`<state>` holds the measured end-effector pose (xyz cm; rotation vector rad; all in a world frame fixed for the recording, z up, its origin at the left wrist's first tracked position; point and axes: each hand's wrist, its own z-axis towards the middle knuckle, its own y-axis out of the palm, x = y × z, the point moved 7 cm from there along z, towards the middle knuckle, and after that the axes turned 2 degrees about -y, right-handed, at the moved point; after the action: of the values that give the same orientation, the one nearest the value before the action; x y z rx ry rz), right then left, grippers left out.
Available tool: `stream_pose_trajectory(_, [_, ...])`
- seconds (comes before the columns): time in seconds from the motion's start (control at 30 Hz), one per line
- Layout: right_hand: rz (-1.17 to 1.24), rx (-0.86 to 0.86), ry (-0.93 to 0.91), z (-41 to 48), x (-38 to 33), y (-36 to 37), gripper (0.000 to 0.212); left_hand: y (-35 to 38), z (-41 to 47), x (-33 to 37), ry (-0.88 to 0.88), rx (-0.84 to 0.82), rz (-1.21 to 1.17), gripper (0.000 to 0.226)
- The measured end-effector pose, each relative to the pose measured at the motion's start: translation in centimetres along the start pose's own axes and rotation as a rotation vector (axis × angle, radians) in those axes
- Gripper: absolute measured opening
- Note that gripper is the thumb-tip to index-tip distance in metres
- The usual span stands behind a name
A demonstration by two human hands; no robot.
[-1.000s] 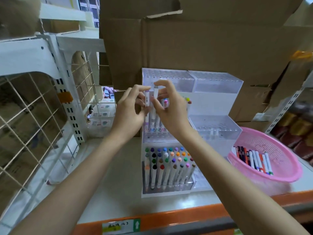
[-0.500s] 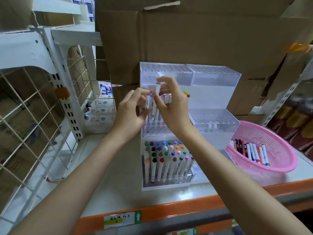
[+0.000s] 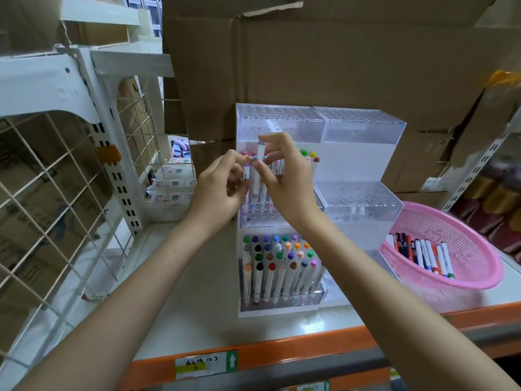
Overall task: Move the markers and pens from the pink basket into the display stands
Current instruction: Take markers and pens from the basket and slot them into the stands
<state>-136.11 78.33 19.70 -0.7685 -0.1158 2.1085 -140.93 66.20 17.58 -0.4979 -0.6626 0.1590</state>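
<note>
The back is closed off by cardboard boxes (image 3: 338,66) directly behind the display stands (image 3: 363,128), and the left side is fenced by a white wire rack (image 3: 42,86). A bare strip of shelf (image 3: 197,306) is left open between rack and stands. On the right, the pink basket (image 3: 439,221) is set just beside the stands; the gap appears narrow. The left stand's bottom tier is packed with upright markers (image 3: 279,266); the right stand's holes are left mostly open from above.
</note>
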Motion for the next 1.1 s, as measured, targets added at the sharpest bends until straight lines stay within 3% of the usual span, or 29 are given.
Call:
stream_pose_trajectory(0.3, [0.011,-0.036,-0.023,0.4,0.1,-0.1,0.029,-0.3,0.9,0.8,0.097,-0.02,0.093,0.021])
stream_pose_trajectory(0.57, [-0.011,-0.245,-0.016,0.4,0.5,0.9,0.03,-0.5,0.9,1.1,0.145,0.003,0.122,0.021])
stream_pose_trajectory(0.83, [-0.042,-0.31,-0.005,-0.6,1.4,1.4,0.028,-0.4,0.3,0.5,0.144,-0.028,0.136,0.037])
stream_pose_trajectory(0.93, [-0.042,-0.319,0.001,-0.6,1.4,1.5,0.036,-0.7,0.0,0.6,0.13,-0.012,0.124,0.036])
stream_pose_trajectory(1.1, [-0.094,-0.284,-0.102,-0.4,0.6,0.9,0.028,-0.7,0.2,0.8,0.11,-0.004,0.136,0.032])
